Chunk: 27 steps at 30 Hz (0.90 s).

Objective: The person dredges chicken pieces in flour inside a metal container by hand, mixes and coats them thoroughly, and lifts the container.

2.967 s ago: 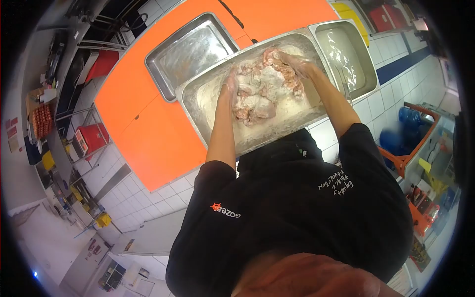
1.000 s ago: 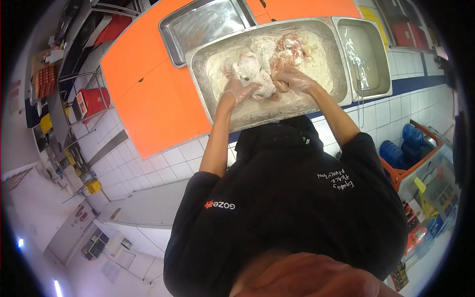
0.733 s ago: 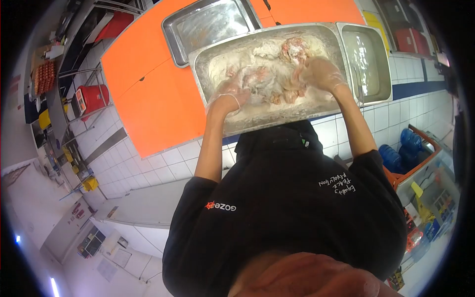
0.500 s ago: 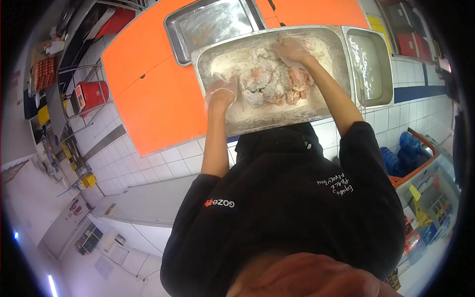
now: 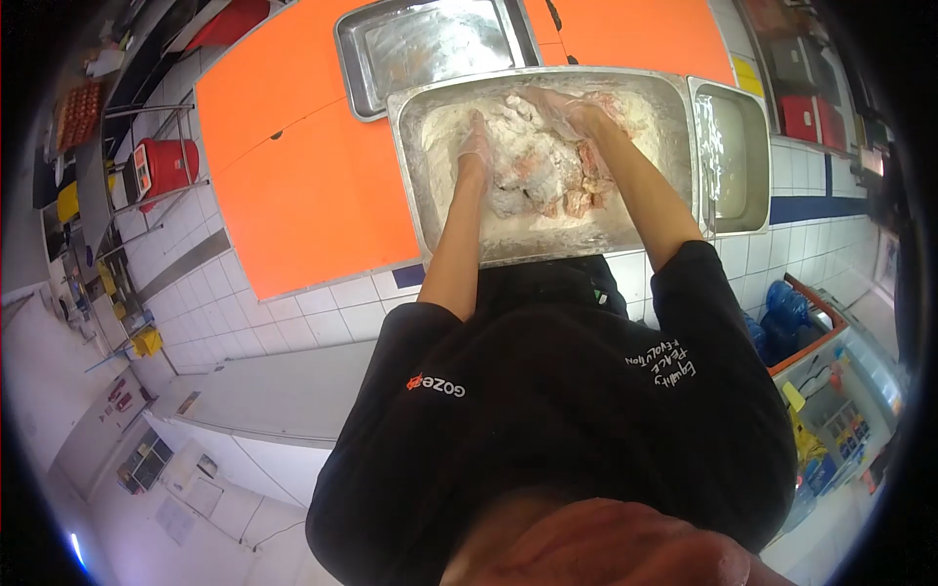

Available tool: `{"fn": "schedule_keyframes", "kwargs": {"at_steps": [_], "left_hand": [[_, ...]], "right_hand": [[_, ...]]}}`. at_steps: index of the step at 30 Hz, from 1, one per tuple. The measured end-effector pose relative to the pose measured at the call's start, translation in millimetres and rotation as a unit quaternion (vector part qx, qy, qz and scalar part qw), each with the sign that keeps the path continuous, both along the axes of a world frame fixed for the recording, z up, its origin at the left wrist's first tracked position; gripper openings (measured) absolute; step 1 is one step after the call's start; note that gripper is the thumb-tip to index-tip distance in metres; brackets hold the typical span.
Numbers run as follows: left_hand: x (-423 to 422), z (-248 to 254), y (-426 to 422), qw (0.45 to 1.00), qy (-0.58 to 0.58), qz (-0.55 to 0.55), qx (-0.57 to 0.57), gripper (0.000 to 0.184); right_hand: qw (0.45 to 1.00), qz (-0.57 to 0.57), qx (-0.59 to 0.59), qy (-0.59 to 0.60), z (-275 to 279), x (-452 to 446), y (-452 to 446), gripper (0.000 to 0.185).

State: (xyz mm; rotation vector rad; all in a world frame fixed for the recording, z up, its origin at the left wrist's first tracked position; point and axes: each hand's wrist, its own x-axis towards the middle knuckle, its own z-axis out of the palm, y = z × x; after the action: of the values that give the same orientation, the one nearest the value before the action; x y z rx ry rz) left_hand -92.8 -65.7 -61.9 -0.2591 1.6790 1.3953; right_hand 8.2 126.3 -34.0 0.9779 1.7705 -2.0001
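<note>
A deep metal pan (image 5: 425,249) holds white flour (image 5: 445,127) and a pile of flour-coated raw meat pieces (image 5: 532,176), with some pink showing through. My left hand (image 5: 476,146), in a clear plastic glove, is in the flour along the left side of the pile, its fingers stretched out. Across the top right of the pile lies my right hand (image 5: 567,115), also gloved, fingers extended and pointing to the upper left. Flour partly hides the fingertips of both hands.
An orange table (image 5: 303,195) bears the pan. Behind it stands a shallow metal tray (image 5: 357,83), and to its right a narrower metal pan with clear liquid (image 5: 731,156). Blue bottles (image 5: 785,308) are at the lower right, a red container with a scale (image 5: 166,171) at left.
My left hand has moved from the pan's left wall inward to the meat. My right hand has shifted slightly left over the pile. More flour covers the top of the meat. The view has shifted slightly.
</note>
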Motion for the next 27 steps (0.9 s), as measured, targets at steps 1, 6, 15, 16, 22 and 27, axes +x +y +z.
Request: {"fn": "schedule_keyframes", "kwargs": {"at_steps": [1,6,15,16,22,27], "left_hand": [[1.4,-0.7,1.8,0.998,-0.039,0.012,0.048,0.084],[-18.4,16.6,-9.9,0.962,-0.169,-0.040,0.211,0.079],[45.3,84.7,-34.1,0.942,0.176,-0.235,0.162,0.053],[49.5,69.7,-44.6,0.936,0.170,-0.264,0.156,0.050],[46.5,20.2,-86.0,0.890,0.342,-0.295,0.064,0.060],[29.7,38.5,-83.0,0.802,0.290,-0.460,-0.247,0.083]], "right_hand": [[0.999,-0.019,-0.027,0.022,-12.7,3.3,-1.3,0.083],[0.979,-0.116,-0.156,0.067,20.2,8.5,-7.5,0.087],[0.938,0.101,0.328,-0.046,129.8,78.9,-50.5,0.075],[0.937,0.102,0.330,-0.046,105.7,100.0,-50.8,0.075],[0.809,0.244,0.506,0.171,98.4,173.5,-29.6,0.043],[0.902,0.044,0.340,-0.263,78.4,198.1,-4.3,0.067]]}}
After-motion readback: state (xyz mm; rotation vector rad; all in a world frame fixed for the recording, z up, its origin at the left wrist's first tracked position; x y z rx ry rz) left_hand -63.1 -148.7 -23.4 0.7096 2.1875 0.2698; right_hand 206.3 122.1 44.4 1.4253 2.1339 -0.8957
